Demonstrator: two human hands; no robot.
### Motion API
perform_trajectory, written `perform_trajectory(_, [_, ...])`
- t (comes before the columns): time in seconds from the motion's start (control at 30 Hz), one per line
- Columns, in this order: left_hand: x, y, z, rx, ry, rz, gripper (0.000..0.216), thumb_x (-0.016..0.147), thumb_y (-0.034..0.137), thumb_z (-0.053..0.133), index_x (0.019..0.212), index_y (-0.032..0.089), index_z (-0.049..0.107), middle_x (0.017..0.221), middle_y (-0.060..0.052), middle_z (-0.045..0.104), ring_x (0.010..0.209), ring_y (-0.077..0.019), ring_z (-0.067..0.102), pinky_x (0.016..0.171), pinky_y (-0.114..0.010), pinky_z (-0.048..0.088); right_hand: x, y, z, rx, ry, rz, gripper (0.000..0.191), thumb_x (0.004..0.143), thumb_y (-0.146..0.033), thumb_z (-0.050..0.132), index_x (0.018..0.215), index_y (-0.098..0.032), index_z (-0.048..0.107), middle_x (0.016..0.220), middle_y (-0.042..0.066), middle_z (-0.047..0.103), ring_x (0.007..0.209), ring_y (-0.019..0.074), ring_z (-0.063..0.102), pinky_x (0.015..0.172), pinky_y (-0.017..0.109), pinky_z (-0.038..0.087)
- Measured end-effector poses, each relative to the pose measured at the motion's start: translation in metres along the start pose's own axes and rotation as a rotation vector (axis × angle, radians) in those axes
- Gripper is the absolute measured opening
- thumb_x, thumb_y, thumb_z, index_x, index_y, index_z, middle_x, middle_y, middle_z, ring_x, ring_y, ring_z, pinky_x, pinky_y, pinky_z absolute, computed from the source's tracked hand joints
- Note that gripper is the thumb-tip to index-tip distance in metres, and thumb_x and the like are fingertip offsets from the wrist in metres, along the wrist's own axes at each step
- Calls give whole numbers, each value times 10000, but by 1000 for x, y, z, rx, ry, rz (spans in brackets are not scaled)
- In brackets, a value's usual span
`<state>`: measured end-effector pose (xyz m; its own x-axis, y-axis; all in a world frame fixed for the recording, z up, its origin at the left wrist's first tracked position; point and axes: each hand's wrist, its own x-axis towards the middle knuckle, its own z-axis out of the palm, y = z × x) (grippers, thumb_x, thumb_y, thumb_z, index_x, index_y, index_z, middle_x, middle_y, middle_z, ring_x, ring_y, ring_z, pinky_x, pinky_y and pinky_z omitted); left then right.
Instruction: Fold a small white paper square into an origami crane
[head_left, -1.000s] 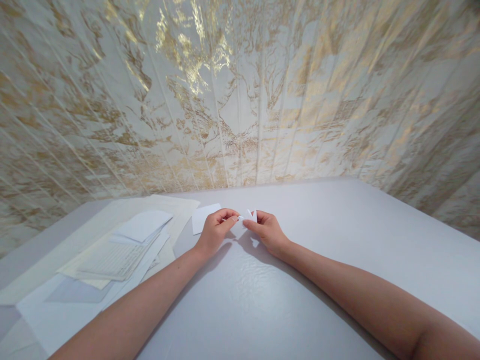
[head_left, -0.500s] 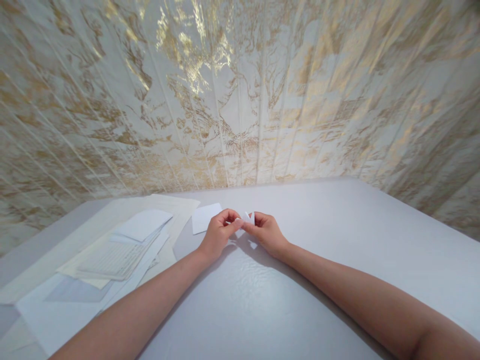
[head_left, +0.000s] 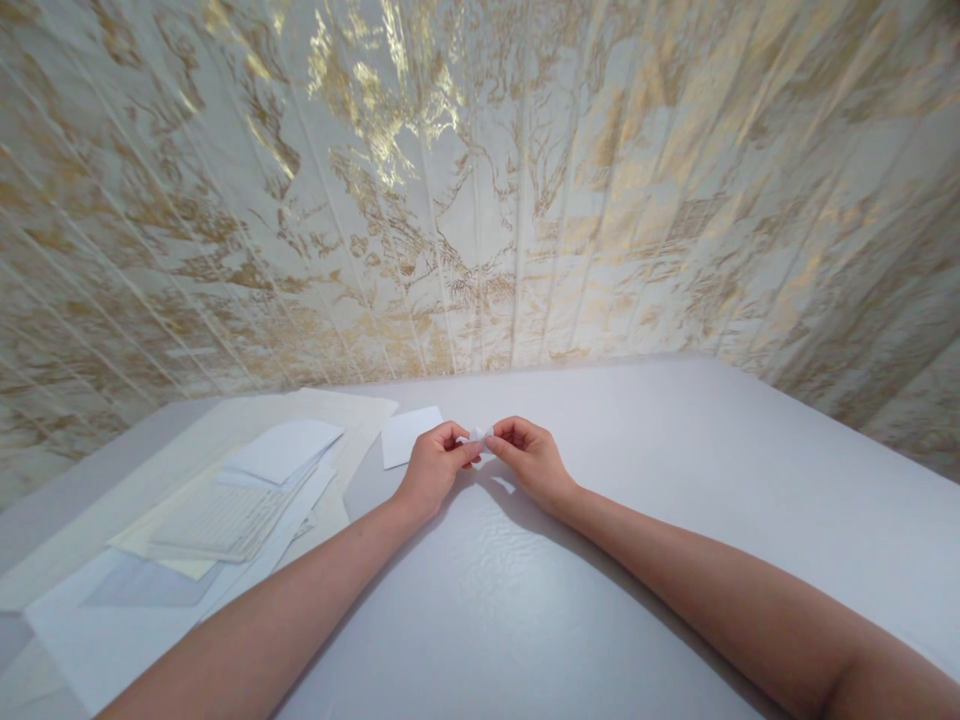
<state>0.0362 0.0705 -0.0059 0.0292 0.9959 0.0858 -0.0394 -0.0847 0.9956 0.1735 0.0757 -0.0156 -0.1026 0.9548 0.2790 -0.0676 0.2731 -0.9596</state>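
I saw the left hand (head_left: 431, 470) and right hand (head_left: 534, 462) close together over the surface (head_left: 675, 480), each grip narrowed to a fingertip pinch on one small folded paper (head_left: 477, 434) between them. A blank card (head_left: 409, 434) lay just left; folding seemed well along, unfinished.

The small folded paper (head_left: 478, 435) now shows much less than before: its two upright white tips are pressed down between the left hand (head_left: 435, 466) and right hand (head_left: 531, 462), whose fingertips are now closer together.
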Motion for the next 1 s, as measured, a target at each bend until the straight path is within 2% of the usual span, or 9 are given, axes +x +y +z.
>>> perform_trajectory(0.17, [0,-1,1,-88,22,-37,218,520,230,696,534,160,490,500,22,604,511,-104,555,550,-224,425,0,2,1,85,19,71,184,628,-310,638,622,-176,513,545,-54,469,497,81,400,505,230,308])
perform_trajectory(0.33, [0,-1,2,-148,3,-61,240,527,232,691,572,166,464,513,26,623,518,-111,579,564,-237,451,0,1,2,93,33,79,179,622,-297,637,614,-172,510,542,-55,465,499,80,394,508,231,297])
perform_trajectory(0.6, [0,1,3,-64,28,-10,234,482,137,675,598,168,474,485,60,583,472,-94,527,495,-202,384,0,2,2,64,18,68,159,625,-279,627,608,-175,507,533,-52,477,510,89,413,528,238,311])
perform_trajectory(1.0, [0,-1,5,-107,67,2,221,509,168,655,607,181,458,479,72,556,480,-95,516,532,-218,390,-1,-1,5,130,21,99,178,612,-285,646,585,-179,506,520,-40,513,519,98,463,552,246,362])
